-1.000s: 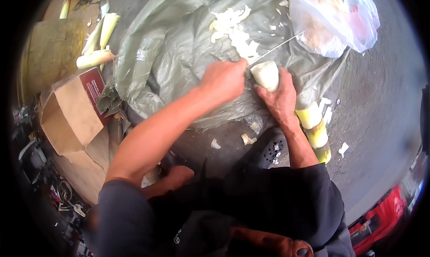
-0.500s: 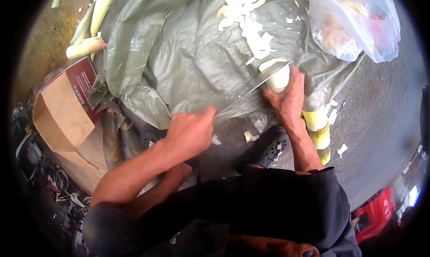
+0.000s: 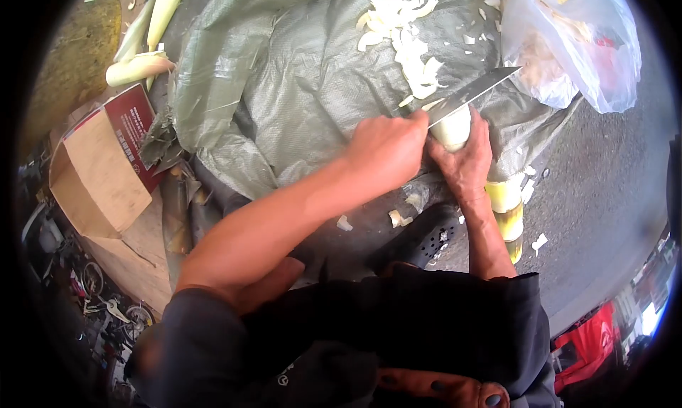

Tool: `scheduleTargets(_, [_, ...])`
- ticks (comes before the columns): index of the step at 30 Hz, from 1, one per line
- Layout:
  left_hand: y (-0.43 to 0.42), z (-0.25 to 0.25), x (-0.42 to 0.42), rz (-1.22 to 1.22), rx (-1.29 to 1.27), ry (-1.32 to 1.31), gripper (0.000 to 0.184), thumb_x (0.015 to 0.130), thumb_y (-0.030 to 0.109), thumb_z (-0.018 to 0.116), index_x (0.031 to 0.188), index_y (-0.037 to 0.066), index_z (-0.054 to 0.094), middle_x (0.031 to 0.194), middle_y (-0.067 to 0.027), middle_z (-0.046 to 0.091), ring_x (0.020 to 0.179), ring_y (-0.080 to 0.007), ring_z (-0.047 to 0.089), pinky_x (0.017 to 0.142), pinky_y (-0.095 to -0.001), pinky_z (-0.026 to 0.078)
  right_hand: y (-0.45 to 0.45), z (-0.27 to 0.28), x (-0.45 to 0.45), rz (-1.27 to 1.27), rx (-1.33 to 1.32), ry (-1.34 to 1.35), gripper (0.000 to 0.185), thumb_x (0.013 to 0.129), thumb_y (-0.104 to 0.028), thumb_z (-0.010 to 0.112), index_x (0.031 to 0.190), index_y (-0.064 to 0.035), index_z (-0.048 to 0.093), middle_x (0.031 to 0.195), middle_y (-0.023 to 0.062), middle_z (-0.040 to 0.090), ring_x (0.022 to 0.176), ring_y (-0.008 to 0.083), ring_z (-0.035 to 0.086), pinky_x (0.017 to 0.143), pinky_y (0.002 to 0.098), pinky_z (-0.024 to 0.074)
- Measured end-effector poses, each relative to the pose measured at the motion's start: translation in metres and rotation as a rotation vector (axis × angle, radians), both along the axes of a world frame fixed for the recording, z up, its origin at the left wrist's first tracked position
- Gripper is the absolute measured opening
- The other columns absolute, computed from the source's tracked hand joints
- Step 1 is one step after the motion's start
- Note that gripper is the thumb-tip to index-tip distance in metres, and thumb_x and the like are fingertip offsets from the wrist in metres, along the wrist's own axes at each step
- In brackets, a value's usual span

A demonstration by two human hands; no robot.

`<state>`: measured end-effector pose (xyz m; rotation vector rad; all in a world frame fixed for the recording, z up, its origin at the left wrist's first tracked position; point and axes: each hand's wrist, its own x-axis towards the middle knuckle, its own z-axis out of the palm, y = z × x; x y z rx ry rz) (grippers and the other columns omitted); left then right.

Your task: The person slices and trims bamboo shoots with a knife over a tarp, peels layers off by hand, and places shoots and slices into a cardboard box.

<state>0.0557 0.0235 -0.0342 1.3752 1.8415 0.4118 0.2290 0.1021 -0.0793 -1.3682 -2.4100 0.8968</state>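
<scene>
My left hand [image 3: 391, 146] is closed around the handle of a knife [image 3: 477, 93], whose long blade points up and to the right. The blade lies across the upper end of a pale peeled shoot [image 3: 452, 131]. My right hand [image 3: 467, 158] grips that shoot from below and from the right, thumb on its left side. Just beyond it, pale peeled slices [image 3: 412, 52] lie in a loose pile on a grey-green plastic sheet [image 3: 312, 88].
A translucent plastic bag [image 3: 575, 45] sits at the upper right. Yellow-green shoot pieces [image 3: 508, 223] lie beside my right forearm. At the left are an open cardboard box [image 3: 106, 173] and cut husks [image 3: 165, 17]. A dark perforated shoe [image 3: 426, 237] is below my hands.
The knife and my left hand have moved up and to the right since half a second ago, when that hand was lower left. My right hand still holds the shoot.
</scene>
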Motion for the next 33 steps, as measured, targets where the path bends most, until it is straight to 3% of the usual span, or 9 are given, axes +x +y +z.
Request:
scheduleTargets(2, [0.013,-0.004,0.002,-0.004,0.013,0.008,0.021,0.082,0.005,0.058,0.102,-0.003,0.059,0.070,-0.0208,0.068,0.068,-0.0429,0.069,0.061,-0.0540,0.053,0.000,0.001,-0.002,-0.002,-0.014,0.007,0.078,0.066,-0.026,0.088,0.131,-0.0005,0.052,0.109,0.0210,0.059,0.102,0.0403,0.059,0.087,0.0474,0.0502])
scheduleTargets(5, [0.024,-0.003,0.001,-0.025,0.022,0.029,0.021,0.082,0.005,0.058,0.101,-0.004,0.061,0.073,-0.0217,0.069,0.070,-0.0424,0.070,0.063,-0.0530,0.054,-0.005,-0.004,0.000,0.005,0.190,0.012,0.080,0.067,-0.027,0.089,0.131,0.0005,0.051,0.112,0.0214,0.058,0.106,0.0397,0.058,0.092,0.0469,0.0494])
scheduleTargets(10, [0.025,0.002,-0.001,-0.090,0.023,0.094,0.023,0.084,0.007,0.057,0.103,-0.002,0.062,0.079,-0.0215,0.071,0.075,-0.0411,0.071,0.067,-0.0520,0.055,-0.001,0.002,0.001,-0.092,-0.026,-0.028,0.082,0.066,-0.028,0.089,0.133,0.0002,0.051,0.118,0.0230,0.058,0.112,0.0400,0.058,0.097,0.0462,0.0482])
scheduleTargets(13, [0.038,0.006,-0.028,-0.107,-0.199,0.087,0.030,0.090,0.011,0.053,0.117,0.003,0.064,0.089,-0.0211,0.072,0.087,-0.0401,0.071,0.077,-0.0525,0.054,0.000,0.009,0.003,-0.103,-0.098,0.000,0.080,0.067,-0.027,0.088,0.133,0.0005,0.051,0.118,0.0232,0.059,0.112,0.0403,0.059,0.096,0.0463,0.0489])
scheduleTargets(16, [0.032,0.023,-0.050,-0.076,-0.238,0.139,0.029,0.092,0.013,0.054,0.117,0.004,0.065,0.088,-0.0225,0.071,0.087,-0.0407,0.070,0.077,-0.0523,0.053,-0.002,0.011,0.004,-0.108,-0.100,-0.018,0.077,0.070,-0.029,0.085,0.132,0.0008,0.050,0.117,0.0239,0.061,0.109,0.0406,0.061,0.092,0.0470,0.0510])
scheduleTargets(19, [0.015,0.023,-0.060,-0.029,-0.019,0.231,0.029,0.093,0.016,0.055,0.118,0.006,0.065,0.088,-0.0227,0.070,0.086,-0.0410,0.068,0.077,-0.0532,0.052,0.000,0.010,0.001,-0.096,-0.080,-0.040,0.076,0.071,-0.031,0.084,0.132,0.0002,0.051,0.116,0.0244,0.062,0.107,0.0409,0.062,0.090,0.0472,0.0518])
scheduleTargets(22, [0.009,0.035,-0.049,0.032,-0.157,0.149,0.029,0.094,0.018,0.056,0.120,0.008,0.065,0.089,-0.0226,0.070,0.086,-0.0413,0.068,0.078,-0.0534,0.052,-0.003,0.016,0.001,-0.102,-0.106,-0.077,0.076,0.071,-0.032,0.083,0.132,-0.0002,0.051,0.114,0.0242,0.065,0.106,0.0409,0.063,0.090,0.0469,0.0522])
scheduleTargets(28, [0.017,0.012,-0.040,0.020,-0.217,0.072,0.029,0.093,0.017,0.057,0.120,0.010,0.066,0.090,-0.0201,0.071,0.087,-0.0387,0.069,0.081,-0.0504,0.052,-0.003,0.016,0.002,-0.067,-0.101,-0.103,0.075,0.071,-0.031,0.083,0.131,0.0008,0.051,0.113,0.0234,0.066,0.106,0.0404,0.064,0.090,0.0463,0.0523])
scheduleTargets(33, [0.022,0.010,-0.084,0.081,-0.207,0.018,0.030,0.092,0.016,0.055,0.119,0.009,0.067,0.102,-0.0205,0.072,0.096,-0.0385,0.069,0.084,-0.0493,0.054,-0.005,0.010,0.006,-0.047,-0.053,-0.063,0.074,0.071,-0.028,0.084,0.130,0.0021,0.052,0.112,0.0218,0.066,0.106,0.0401,0.064,0.090,0.0459,0.0525])
